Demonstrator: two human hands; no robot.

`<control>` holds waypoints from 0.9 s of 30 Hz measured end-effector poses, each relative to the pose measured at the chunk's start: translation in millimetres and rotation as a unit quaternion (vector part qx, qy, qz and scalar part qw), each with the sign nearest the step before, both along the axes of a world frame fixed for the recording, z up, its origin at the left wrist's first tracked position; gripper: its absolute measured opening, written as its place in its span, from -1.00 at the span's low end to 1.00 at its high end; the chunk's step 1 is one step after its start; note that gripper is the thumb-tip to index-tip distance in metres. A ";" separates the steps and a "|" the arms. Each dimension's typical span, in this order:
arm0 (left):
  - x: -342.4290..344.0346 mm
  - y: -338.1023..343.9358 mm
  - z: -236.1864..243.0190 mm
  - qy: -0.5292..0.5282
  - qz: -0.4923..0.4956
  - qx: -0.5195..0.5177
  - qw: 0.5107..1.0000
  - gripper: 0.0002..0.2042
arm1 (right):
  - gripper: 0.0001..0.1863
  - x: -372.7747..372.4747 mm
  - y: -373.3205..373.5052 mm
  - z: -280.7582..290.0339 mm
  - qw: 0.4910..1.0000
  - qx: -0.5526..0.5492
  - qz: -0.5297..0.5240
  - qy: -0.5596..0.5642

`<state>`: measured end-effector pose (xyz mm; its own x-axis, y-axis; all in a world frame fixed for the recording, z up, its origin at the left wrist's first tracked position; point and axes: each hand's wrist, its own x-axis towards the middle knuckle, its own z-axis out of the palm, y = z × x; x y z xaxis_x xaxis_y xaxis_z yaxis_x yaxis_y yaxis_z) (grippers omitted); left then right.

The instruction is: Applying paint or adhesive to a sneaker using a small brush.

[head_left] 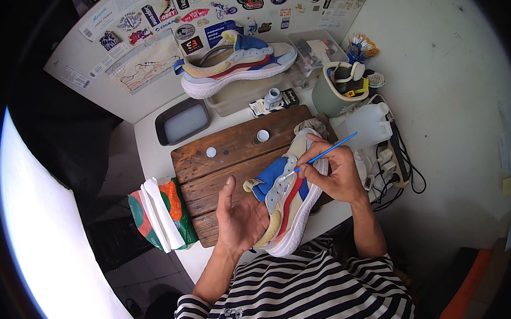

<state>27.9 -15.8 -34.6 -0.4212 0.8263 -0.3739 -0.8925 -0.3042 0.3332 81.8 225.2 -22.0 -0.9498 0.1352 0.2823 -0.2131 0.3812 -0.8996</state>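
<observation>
My right hand (329,171) grips a thin blue paintbrush (339,142), its tip on the grey lace panel of a multicoloured sneaker (288,217). My left hand (240,216) holds the shoe from the left, palm upward, its fingers mostly hidden beneath it. The shoe has blue, red, cream and grey sections and a white sole, and is tilted diagonally over the wooden board (199,172). On the board lie two small round pots or lids (262,135), one further left (211,152). A crumpled cloth (313,124) is behind the shoe.
Behind are another sneaker (235,70) on a clear plastic tub (231,107), a dark tray (181,122), a paint bottle (273,100), a green bucket of tools (335,100), brushes (361,46) and a plastic jug (367,124). Tissues (161,213) lie left; power cables (402,171) lie right.
</observation>
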 end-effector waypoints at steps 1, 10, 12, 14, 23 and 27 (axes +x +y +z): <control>-0.3 0.2 -1.2 0.003 -0.001 0.002 1.000 0.12 | -0.95 -0.3 -1.4 1.7 1.000 -0.004 0.016 0.006; -1.1 -2.0 -4.6 0.009 -0.012 0.008 1.000 0.12 | -0.93 -2.2 4.7 -9.5 1.000 0.014 -0.023 0.001; -0.8 -1.4 -2.0 0.007 -0.009 0.005 1.000 0.12 | -0.93 -1.3 -0.1 -3.7 1.000 0.007 -0.011 0.004; -0.5 -1.8 -1.7 0.005 -0.006 0.002 1.000 0.13 | -0.94 -1.1 -5.2 1.8 1.000 -0.001 0.000 0.007; -0.8 -1.1 -4.5 0.002 -0.007 0.008 1.000 0.13 | -0.95 0.7 0.9 -4.4 0.999 0.011 -0.031 0.004; -0.9 -2.4 -5.2 0.003 -0.007 0.007 1.000 0.14 | -0.95 1.3 -6.2 1.4 1.000 0.003 0.004 -0.003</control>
